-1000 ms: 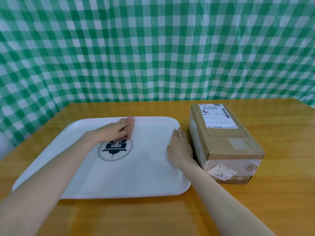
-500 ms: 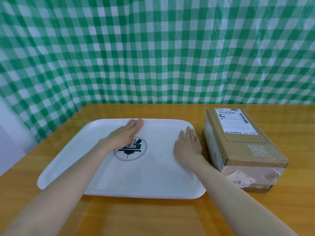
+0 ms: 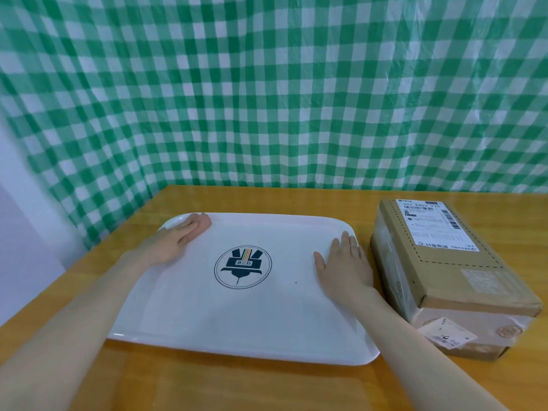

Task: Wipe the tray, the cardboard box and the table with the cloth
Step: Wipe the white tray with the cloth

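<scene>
A white tray with a round dark logo in its middle lies on the wooden table. My left hand presses a small pink cloth flat onto the tray's far left corner; only the cloth's far edge shows past the fingers. My right hand lies flat with fingers spread on the tray's right side, holding nothing. A cardboard box with a white shipping label and clear tape stands on the table just right of the tray.
A green and white checked plastic sheet hangs behind the table and along its left side. A pale wall shows at the far left. Bare table top runs in front of the tray and behind the box.
My left hand has slid the cloth from the tray's middle, over the logo, to the far left corner. The logo is now uncovered. My right hand stays flat on the tray's right side.
</scene>
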